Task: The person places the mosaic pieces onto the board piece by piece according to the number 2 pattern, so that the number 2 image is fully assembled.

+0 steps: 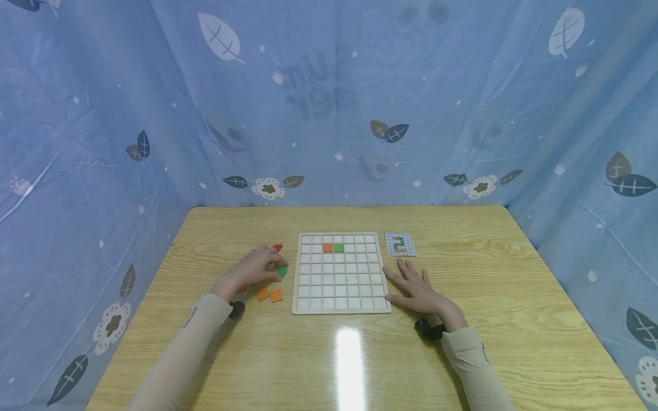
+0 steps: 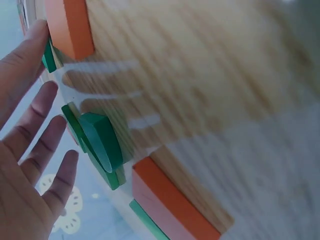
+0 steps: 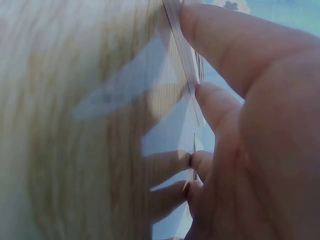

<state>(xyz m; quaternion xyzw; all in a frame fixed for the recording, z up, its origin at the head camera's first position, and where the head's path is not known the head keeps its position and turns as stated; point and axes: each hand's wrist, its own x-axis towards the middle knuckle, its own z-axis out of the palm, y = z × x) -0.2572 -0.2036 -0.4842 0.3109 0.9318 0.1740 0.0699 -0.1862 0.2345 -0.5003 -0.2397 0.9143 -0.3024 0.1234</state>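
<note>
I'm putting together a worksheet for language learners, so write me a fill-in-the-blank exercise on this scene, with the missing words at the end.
1. The square tile immediately right of the orange square tile on the white grid board is ____.
2. In the head view, the small printed card lies to the ____ of the board.
3. The hand nearest the loose orange tiles is the person's ____ hand.

Missing words: green; right; left.

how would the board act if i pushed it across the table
The board looks flat and straight-edged, so it is probably stiff. Lying low and broad on the table, it would likely slide rather than tip. Its orange tile and green tile sit in what look like recessed cells, so they would probably travel with it.
</note>
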